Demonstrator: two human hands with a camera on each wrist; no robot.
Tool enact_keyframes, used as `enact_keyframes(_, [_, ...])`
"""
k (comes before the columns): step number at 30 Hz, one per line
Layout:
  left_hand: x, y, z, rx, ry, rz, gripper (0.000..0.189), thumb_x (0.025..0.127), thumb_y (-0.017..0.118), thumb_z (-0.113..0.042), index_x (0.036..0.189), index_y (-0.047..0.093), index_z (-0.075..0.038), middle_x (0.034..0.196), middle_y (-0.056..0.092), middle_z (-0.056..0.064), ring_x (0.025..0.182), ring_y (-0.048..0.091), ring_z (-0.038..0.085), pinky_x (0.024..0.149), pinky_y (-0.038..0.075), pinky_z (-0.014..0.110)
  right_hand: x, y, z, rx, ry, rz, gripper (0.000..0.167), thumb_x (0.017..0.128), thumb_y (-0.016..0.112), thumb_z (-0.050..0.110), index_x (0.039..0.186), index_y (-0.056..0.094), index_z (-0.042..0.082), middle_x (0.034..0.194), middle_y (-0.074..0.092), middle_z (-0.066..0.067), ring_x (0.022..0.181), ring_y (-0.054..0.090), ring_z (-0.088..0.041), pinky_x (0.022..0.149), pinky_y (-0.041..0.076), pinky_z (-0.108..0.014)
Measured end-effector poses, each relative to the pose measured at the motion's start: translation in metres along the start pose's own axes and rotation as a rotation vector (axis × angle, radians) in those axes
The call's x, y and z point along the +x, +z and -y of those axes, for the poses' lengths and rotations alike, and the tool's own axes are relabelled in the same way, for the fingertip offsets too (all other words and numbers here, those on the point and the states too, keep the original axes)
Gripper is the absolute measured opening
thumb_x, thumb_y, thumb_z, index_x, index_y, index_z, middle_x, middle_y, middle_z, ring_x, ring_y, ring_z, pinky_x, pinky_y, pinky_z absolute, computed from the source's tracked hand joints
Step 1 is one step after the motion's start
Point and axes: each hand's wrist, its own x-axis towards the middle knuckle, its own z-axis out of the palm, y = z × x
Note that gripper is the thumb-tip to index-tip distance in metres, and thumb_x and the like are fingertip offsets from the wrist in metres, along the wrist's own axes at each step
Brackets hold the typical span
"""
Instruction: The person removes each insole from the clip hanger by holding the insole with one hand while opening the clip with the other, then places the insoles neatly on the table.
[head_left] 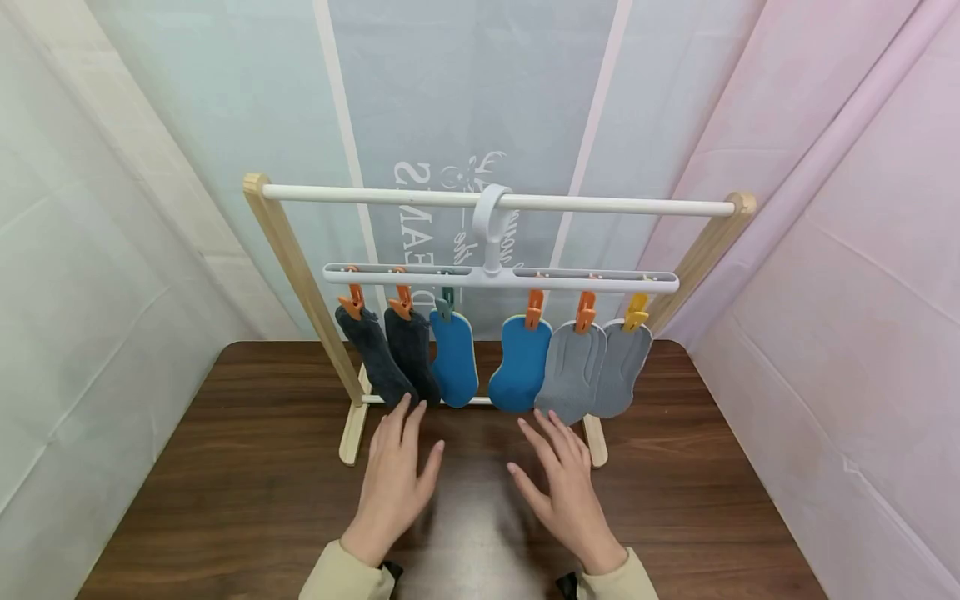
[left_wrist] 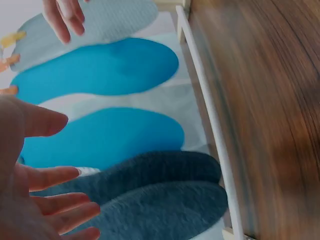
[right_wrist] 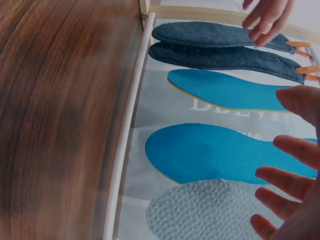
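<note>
Three pairs of insoles hang by clips from a white hanger [head_left: 495, 277]. At the left are a dark fuzzy insole [head_left: 372, 354] and its mate [head_left: 415, 354], both in orange clips. In the middle hang a blue insole [head_left: 454, 358] on a dark green clip and another blue insole [head_left: 519, 362] on an orange clip. A grey insole [head_left: 572, 375] and its partner [head_left: 621, 371], in orange and yellow clips, are at the right. My left hand [head_left: 396, 483], fingers spread, is near the dark pair; my right hand [head_left: 561, 487], also spread, is near the grey pair. Neither holds anything.
A wooden rack [head_left: 296, 283] with a white top rod [head_left: 615, 203] carries the hanger. It stands on a brown wood-grain table [head_left: 697, 500]. A printed curtain [head_left: 465, 100] hangs behind, with pale cloth walls at both sides.
</note>
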Motion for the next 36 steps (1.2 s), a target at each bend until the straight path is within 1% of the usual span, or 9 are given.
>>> enact_keyframes(3, [0.001, 0.001, 0.007, -0.011, -0.016, -0.042, 0.056, 0.087, 0.071, -0.019, 0.133, 0.049, 0.003, 0.140, 0.043, 0.026, 0.123, 0.048, 0.042, 0.105, 0.038, 0.053, -0.001, 0.000, 0.000, 0.012, -0.013, 0.003, 0.054, 0.085, 0.073, 0.022, 0.134, 0.054, 0.009, 0.138, 0.049, -0.020, 0.131, 0.041, -0.038, 0.106, 0.029, -0.051])
enact_keyframes(6, [0.002, 0.001, 0.013, -0.019, -0.023, -0.060, 0.055, 0.087, 0.071, -0.018, 0.132, 0.048, 0.004, 0.139, 0.044, 0.026, 0.122, 0.049, 0.042, 0.101, 0.042, 0.053, -0.001, 0.000, 0.001, 0.034, -0.019, 0.005, 0.050, 0.087, 0.071, 0.022, 0.133, 0.055, 0.009, 0.138, 0.050, -0.018, 0.132, 0.041, -0.036, 0.106, 0.029, -0.048])
enact_keyframes(10, [0.005, -0.001, 0.021, -0.032, -0.043, -0.083, 0.054, 0.088, 0.069, -0.017, 0.133, 0.047, 0.006, 0.137, 0.045, 0.026, 0.121, 0.049, 0.040, 0.099, 0.044, 0.053, -0.001, 0.000, 0.002, 0.040, -0.036, -0.010, 0.051, 0.084, 0.073, 0.016, 0.132, 0.056, 0.010, 0.137, 0.052, -0.016, 0.130, 0.044, -0.035, 0.106, 0.031, -0.045])
enact_keyframes(15, [0.012, -0.004, 0.030, -0.065, -0.083, -0.104, 0.054, 0.089, 0.067, -0.015, 0.133, 0.045, 0.007, 0.135, 0.045, 0.028, 0.123, 0.047, 0.040, 0.098, 0.045, 0.053, -0.001, 0.001, 0.004, 0.039, -0.044, -0.029, 0.057, 0.079, 0.076, 0.008, 0.132, 0.057, 0.010, 0.137, 0.053, -0.013, 0.129, 0.046, -0.034, 0.103, 0.034, -0.046])
enact_keyframes(20, [0.019, -0.008, 0.041, -0.117, -0.143, -0.085, 0.054, 0.091, 0.064, -0.015, 0.136, 0.042, 0.007, 0.137, 0.043, 0.027, 0.124, 0.046, 0.040, 0.098, 0.044, 0.054, -0.002, 0.000, 0.006, 0.055, -0.042, -0.033, 0.056, 0.078, 0.077, 0.005, 0.130, 0.058, 0.010, 0.136, 0.054, -0.011, 0.128, 0.047, -0.033, 0.100, 0.036, -0.048])
enact_keyframes(24, [0.023, -0.011, 0.048, -0.135, -0.187, -0.053, 0.055, 0.092, 0.062, -0.016, 0.137, 0.039, 0.007, 0.138, 0.041, 0.026, 0.125, 0.045, 0.041, 0.099, 0.043, 0.055, -0.004, 0.001, 0.007, 0.061, -0.047, -0.040, 0.054, 0.078, 0.076, 0.004, 0.128, 0.059, 0.008, 0.133, 0.056, -0.013, 0.128, 0.048, -0.032, 0.101, 0.036, -0.046])
enact_keyframes(29, [0.029, -0.014, 0.054, -0.151, -0.209, -0.035, 0.058, 0.093, 0.061, -0.017, 0.140, 0.036, 0.008, 0.136, 0.041, 0.028, 0.124, 0.045, 0.041, 0.099, 0.042, 0.055, -0.006, 0.001, 0.006, 0.068, -0.024, -0.016, 0.048, 0.081, 0.074, 0.007, 0.127, 0.060, 0.007, 0.132, 0.056, -0.015, 0.129, 0.047, -0.030, 0.104, 0.034, -0.042])
enact_keyframes(33, [0.035, -0.017, 0.058, -0.170, -0.226, -0.031, 0.062, 0.093, 0.060, -0.017, 0.142, 0.032, 0.009, 0.134, 0.041, 0.029, 0.122, 0.045, 0.042, 0.098, 0.043, 0.055, -0.008, 0.000, 0.005, 0.077, 0.010, 0.015, 0.045, 0.085, 0.072, 0.011, 0.128, 0.059, 0.010, 0.133, 0.055, -0.014, 0.129, 0.046, -0.031, 0.105, 0.033, -0.043])
enact_keyframes(36, [0.039, -0.018, 0.062, -0.182, -0.239, -0.028, 0.065, 0.093, 0.060, -0.017, 0.144, 0.029, 0.008, 0.135, 0.040, 0.029, 0.120, 0.045, 0.042, 0.096, 0.044, 0.055, -0.009, 0.000, 0.005, 0.074, 0.019, 0.023, 0.045, 0.086, 0.070, 0.013, 0.129, 0.058, 0.012, 0.133, 0.055, -0.013, 0.129, 0.046, -0.030, 0.106, 0.032, -0.043])
